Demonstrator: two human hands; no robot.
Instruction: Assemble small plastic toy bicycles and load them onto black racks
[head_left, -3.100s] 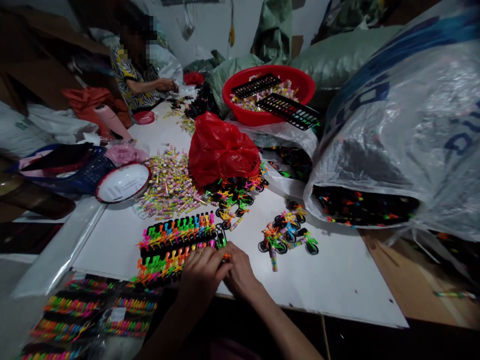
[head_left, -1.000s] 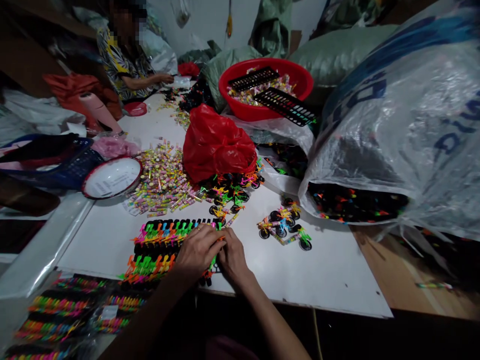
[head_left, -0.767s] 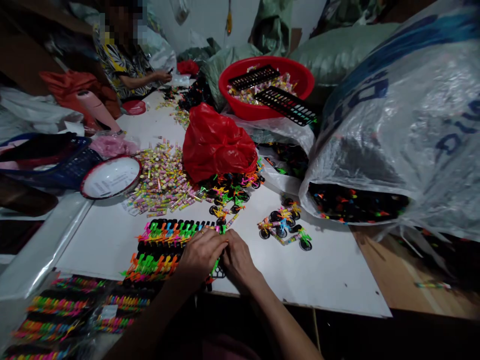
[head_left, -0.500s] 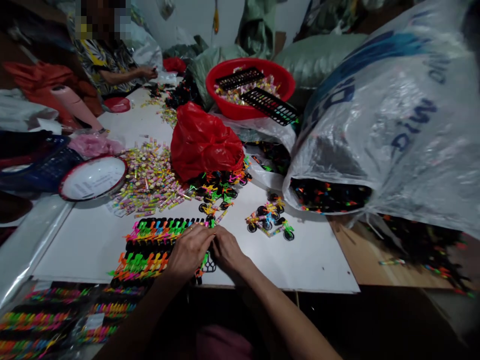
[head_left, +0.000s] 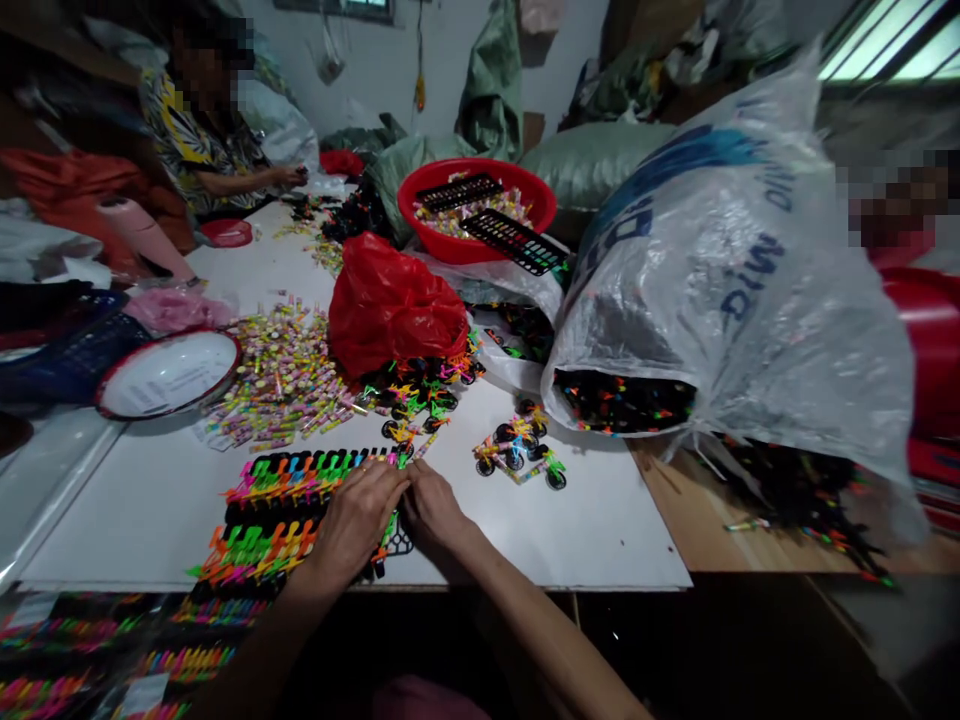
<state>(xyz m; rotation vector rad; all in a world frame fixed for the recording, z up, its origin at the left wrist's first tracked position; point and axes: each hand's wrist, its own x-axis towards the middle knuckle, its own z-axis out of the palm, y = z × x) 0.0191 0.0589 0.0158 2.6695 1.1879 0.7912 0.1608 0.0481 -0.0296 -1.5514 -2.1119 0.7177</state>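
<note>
As our left hand (head_left: 356, 525) and right hand (head_left: 435, 515) meet at the right end of the toy bicycle rows (head_left: 270, 520), any grip is hidden; loose bicycles (head_left: 517, 455) and a full sack (head_left: 720, 300) remain far right of the surface (head_left: 135, 530).

One head-worn camera looks forward and down across the white worktable (head_left: 570, 530) from its near edge. The left hand (head_left: 356, 525) and right hand (head_left: 435, 515) sit close, at bottom centre; the far wall (head_left: 390, 60) tops the frame.
</note>
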